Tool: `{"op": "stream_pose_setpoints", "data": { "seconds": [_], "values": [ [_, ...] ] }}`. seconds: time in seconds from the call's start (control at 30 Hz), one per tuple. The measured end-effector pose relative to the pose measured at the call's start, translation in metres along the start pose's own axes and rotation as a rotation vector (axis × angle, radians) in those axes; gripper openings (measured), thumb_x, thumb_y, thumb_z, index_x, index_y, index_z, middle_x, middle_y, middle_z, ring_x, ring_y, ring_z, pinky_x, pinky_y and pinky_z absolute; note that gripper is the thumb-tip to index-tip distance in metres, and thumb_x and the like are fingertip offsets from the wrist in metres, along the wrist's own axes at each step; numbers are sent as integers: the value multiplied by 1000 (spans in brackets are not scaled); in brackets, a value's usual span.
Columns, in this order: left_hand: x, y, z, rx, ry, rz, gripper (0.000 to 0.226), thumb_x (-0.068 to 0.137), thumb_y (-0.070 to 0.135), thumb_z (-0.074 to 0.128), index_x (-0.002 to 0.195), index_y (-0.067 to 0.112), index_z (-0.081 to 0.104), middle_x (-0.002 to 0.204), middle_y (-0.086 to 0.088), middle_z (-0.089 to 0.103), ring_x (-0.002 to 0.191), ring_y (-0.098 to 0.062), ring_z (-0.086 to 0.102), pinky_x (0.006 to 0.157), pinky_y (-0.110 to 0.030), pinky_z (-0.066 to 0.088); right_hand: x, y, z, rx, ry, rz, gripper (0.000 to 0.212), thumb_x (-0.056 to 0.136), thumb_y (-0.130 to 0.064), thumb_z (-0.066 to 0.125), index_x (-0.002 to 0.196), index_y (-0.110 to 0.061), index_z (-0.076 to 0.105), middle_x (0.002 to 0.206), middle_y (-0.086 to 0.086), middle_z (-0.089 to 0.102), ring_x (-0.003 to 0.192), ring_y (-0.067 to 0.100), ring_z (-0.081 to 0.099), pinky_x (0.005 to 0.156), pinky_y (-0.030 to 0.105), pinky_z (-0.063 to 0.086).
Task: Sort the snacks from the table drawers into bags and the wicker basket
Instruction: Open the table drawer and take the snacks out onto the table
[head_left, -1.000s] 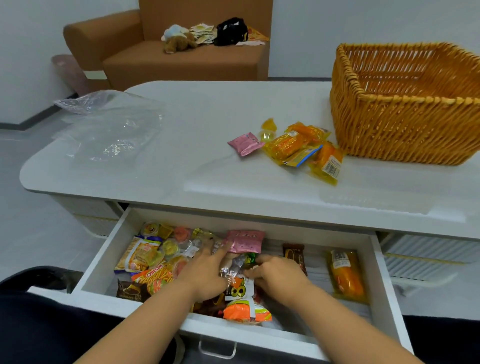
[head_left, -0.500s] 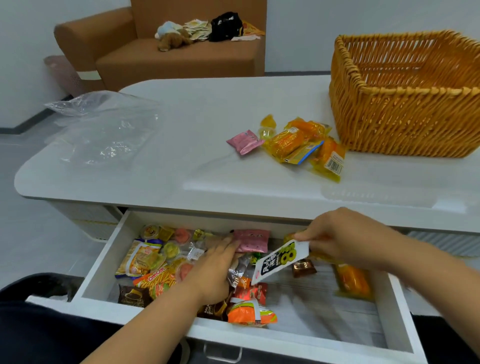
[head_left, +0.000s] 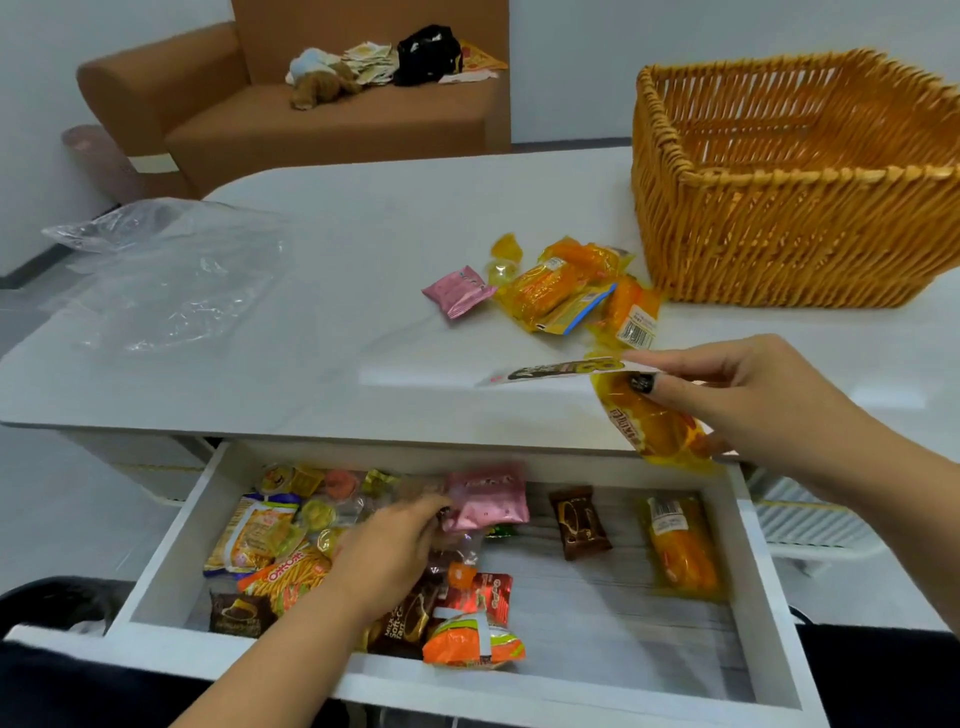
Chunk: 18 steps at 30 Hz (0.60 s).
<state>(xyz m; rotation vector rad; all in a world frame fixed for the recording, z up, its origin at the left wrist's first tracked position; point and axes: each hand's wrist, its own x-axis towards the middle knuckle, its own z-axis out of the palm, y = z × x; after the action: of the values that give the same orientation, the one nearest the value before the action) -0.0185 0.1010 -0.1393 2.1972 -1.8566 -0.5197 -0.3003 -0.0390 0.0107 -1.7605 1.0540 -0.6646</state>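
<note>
Right hand (head_left: 748, 400) right of centre pinching flat packet (head_left: 566, 370) and yellow cake (head_left: 654, 431) (above the surface edge), left hand (head_left: 389, 545) lower centre, fingers curled on pink packet (head_left: 488, 499) in drawer (head_left: 597, 670).

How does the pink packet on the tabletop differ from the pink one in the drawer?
The tabletop pink packet lies free, untouched, beside the yellow snacks; the drawer pink packet is touched by the left hand. The drawer one looks larger, though it is nearer the camera. Both are pink wrappers.

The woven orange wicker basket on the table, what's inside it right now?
The woven orange wicker basket shows only its bare far and side walls inside; no snacks are visible. Its floor is hidden behind the near wall, so something lying flat there could be missed.
</note>
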Motion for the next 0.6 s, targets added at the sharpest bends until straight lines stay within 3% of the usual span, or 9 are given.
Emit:
{"op": "stream_pose_setpoints", "data": {
  "seconds": [0.07,0.17,0.27,0.3,0.37,0.5,0.6],
  "values": [
    [2,0,0,21,38,-37,34,98,19,42,126,32,56,121,7,64,110,-20,60,85,-39,52,0,-2,3,-20,-4,-21,22,89,-24,65,102,-39,74,85,-11,75,82,24,71,67,33,51],
    [2,1,3,18,-2,8,46,86,19,53,130,32,50,133,9,49,126,-18,48,99,-37,47,-2,-4,8,-44,-16,-33,22,89,-22,65,102,-38,73,87,-18,73,82,7,70,76,33,58],
    [4,-2,5,142,-205,-126,89,77,28,62,152,37,13,160,4,10,149,-26,7,121,-49,18,-3,-1,11,-122,-28,-47,23,89,-21,65,100,-41,72,76,-32,67,78,5,68,63,20,56],
    [6,-4,6,188,-257,-165,93,80,31,61,153,38,4,162,4,-1,150,-27,-2,121,-53,12,-3,0,12,-143,-29,-51,24,89,-20,65,99,-41,72,71,-34,65,74,4,67,56,13,50],
    [9,-8,9,244,-312,-205,83,91,37,51,154,37,-2,164,1,-8,151,-29,2,118,-55,16,-3,2,13,-169,-35,-51,25,89,-19,65,100,-40,71,67,-33,63,66,0,63,49,7,41],
    [18,-19,2,441,-283,-125,64,101,40,38,155,33,6,162,-3,17,134,-30,45,100,-42,48,-3,4,16,-168,-65,-47,24,91,-15,62,104,-34,71,48,-35,53,48,-13,51,44,5,34],
    [17,-13,-13,621,-189,-4,54,98,27,44,149,37,29,137,1,56,109,-23,64,80,-36,53,-3,6,20,-164,-30,-35,24,92,-18,62,107,-33,72,61,-26,60,46,-11,50,43,5,33]
  ]
}}
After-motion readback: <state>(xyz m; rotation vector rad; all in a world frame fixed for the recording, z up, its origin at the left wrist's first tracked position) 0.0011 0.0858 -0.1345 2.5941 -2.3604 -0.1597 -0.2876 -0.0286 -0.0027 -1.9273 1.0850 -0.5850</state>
